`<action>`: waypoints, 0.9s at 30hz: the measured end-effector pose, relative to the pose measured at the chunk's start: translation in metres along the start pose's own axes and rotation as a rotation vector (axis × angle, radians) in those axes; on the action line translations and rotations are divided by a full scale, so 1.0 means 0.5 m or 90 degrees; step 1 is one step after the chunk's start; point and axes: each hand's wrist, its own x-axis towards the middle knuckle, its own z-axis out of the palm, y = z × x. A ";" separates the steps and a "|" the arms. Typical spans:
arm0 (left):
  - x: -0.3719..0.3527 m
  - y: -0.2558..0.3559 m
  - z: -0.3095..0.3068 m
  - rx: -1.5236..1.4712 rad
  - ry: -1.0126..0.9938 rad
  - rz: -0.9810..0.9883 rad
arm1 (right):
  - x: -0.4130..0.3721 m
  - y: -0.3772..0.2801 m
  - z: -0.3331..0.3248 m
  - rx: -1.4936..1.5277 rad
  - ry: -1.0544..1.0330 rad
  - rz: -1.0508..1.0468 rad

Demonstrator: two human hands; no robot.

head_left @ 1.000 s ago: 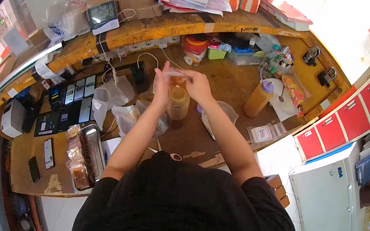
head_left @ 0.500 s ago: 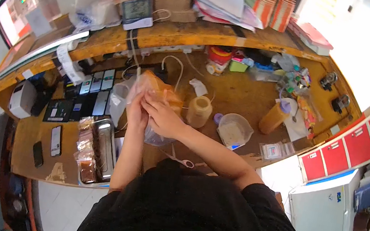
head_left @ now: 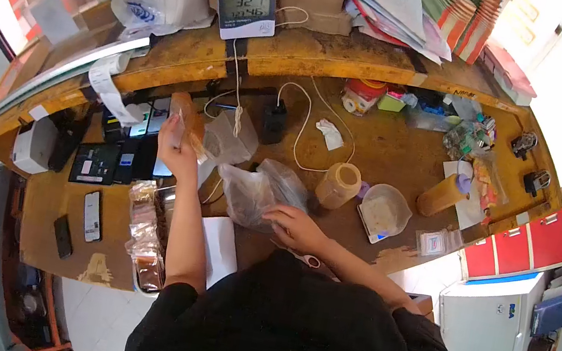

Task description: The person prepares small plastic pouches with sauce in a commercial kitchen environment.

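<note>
My left hand (head_left: 178,154) is raised at left of centre, its fingers closed on a clear plastic bag with orange contents (head_left: 189,114). Lower and to the right, my right hand (head_left: 298,228) has its fingers pinched at the edge of a crumpled clear plastic bag (head_left: 247,196) on the table. Another clear plastic bag (head_left: 233,138) lies between the left hand and a black adapter. Right of the crumpled bag stands an open squeeze bottle (head_left: 339,186). Scissors (head_left: 312,261) lie partly hidden beneath my right forearm.
A scale with a plastic tub (head_left: 385,210) and an orange-filled bottle (head_left: 443,195) stand to the right. Small brown packets (head_left: 147,246) fill a tray at left, near two phones (head_left: 92,216). Above runs a wooden shelf (head_left: 360,65) with a digital display (head_left: 246,10). A white cable crosses the table.
My hands were together on the orange-filled bag; now they are apart. The left has carried that bag leftward, and the right has come down to the clear bag. The view has shifted slightly.
</note>
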 end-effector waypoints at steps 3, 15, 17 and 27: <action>-0.048 -0.063 0.048 -0.017 -0.049 -0.107 | -0.058 0.006 -0.016 0.027 0.009 0.108; -0.198 -0.200 0.104 0.037 -0.434 -0.220 | -0.219 -0.016 0.010 0.047 -0.037 0.318; -0.178 -0.172 0.080 -0.088 -0.312 -0.191 | -0.208 -0.024 0.001 0.052 -0.014 0.316; -0.078 0.204 -0.132 -0.393 -0.671 -0.092 | 0.084 -0.119 -0.082 -0.162 0.249 0.017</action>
